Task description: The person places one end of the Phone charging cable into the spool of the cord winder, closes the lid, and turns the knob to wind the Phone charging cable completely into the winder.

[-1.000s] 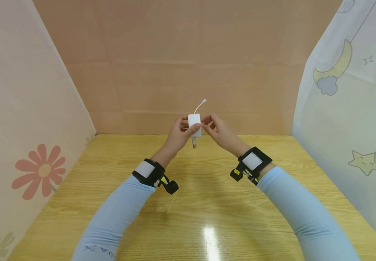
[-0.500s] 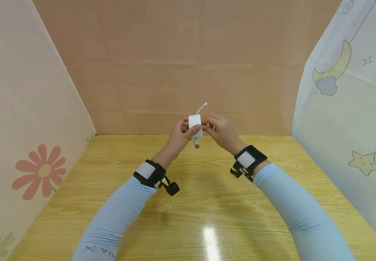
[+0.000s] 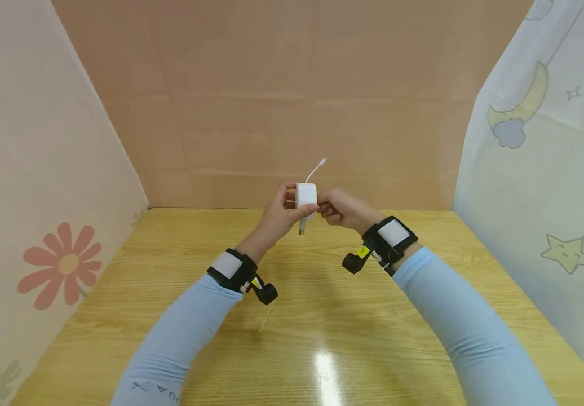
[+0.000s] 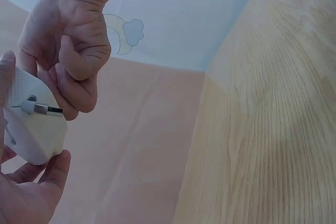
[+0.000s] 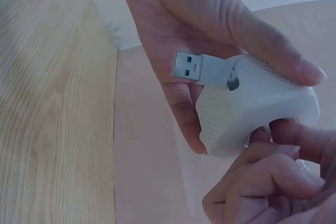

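Note:
A small white ribbed box (image 3: 305, 196) is held up above the table's far edge. A USB plug (image 3: 302, 226) sticks out of its underside and a thin white cord end (image 3: 324, 162) rises from its top. My left hand (image 3: 283, 211) grips the box between thumb and fingers. My right hand (image 3: 335, 207) is curled tight against the box's right side, its fingertips pinching that edge. The left wrist view shows the box (image 4: 34, 129) and its plug (image 4: 45, 109) beside the curled right hand (image 4: 74, 51). In the right wrist view the plug (image 5: 190, 67) juts from the box (image 5: 258, 113), which lies in the left hand (image 5: 199, 19).
The wooden table (image 3: 332, 316) is walled by a pink panel (image 3: 282, 101) at the back and printed cloth screens at the left (image 3: 33, 169) and right (image 3: 540, 169). A thin pale strand (image 3: 265, 319) lies on the table under my left wrist.
My right hand has rolled over and curled its fingers in against the box's right side, and its wrist has dropped a little. The left hand keeps its grip, almost still.

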